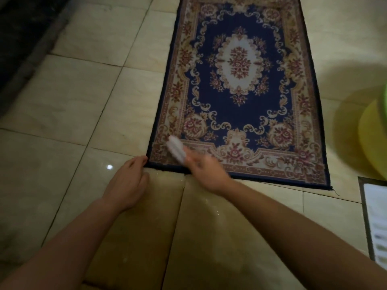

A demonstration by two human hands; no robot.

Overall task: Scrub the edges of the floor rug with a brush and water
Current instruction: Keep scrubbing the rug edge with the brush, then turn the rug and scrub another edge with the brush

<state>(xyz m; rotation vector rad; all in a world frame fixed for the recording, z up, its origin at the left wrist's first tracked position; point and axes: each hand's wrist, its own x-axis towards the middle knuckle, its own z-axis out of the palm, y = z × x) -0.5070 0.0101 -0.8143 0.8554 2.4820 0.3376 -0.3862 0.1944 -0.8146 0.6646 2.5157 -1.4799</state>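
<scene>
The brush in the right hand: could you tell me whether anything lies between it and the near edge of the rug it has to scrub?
Nothing visible does. The brush, motion-blurred in the right hand, is already over the rug's near-left border, and the left hand holds the corner from the side, clear of it.
</scene>
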